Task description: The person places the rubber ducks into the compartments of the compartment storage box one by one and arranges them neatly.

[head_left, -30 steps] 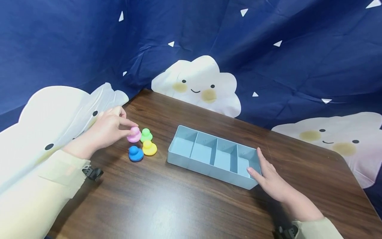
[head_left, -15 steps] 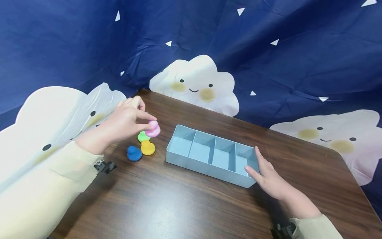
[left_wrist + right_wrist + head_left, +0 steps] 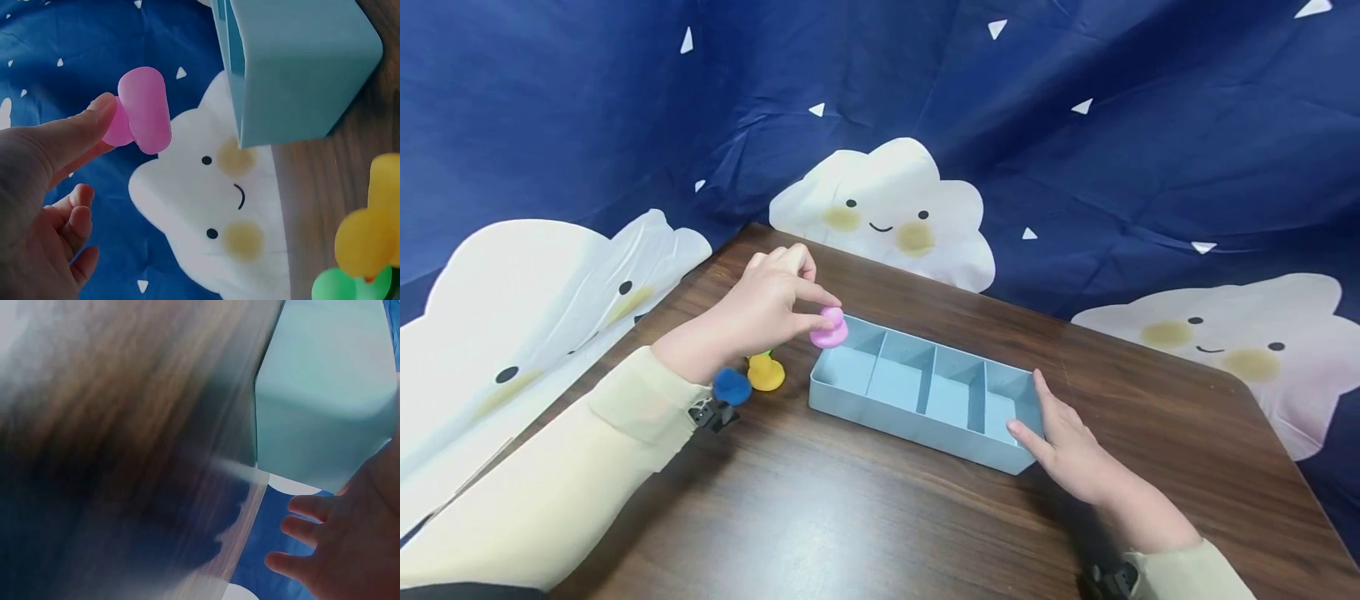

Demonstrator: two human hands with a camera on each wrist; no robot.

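Note:
Between thumb and forefinger, my left hand (image 3: 763, 304) pinches a pink toy duck (image 3: 830, 329) by its head. In the head view the duck is in the air at the left end of a pale blue divided box (image 3: 917, 427), overlapping its corner. The left wrist view shows the pink duck (image 3: 145, 111) apart from the box's end wall (image 3: 306, 75). My right hand (image 3: 1075, 450) rests against the box's right end, thumb over the near rim and fingers straight along the end.
Left of the box, a yellow duck (image 3: 766, 372) and a blue duck (image 3: 732, 387) sit on the brown wooden table (image 3: 865, 517). A green duck (image 3: 334, 286) is mostly hidden in the head view. A dark blue cloth (image 3: 880, 75) with clouds hangs behind the table.
My left hand has lifted the pink duck from beside the other ducks and carried it right to the box's left end. The right hand stays at the box.

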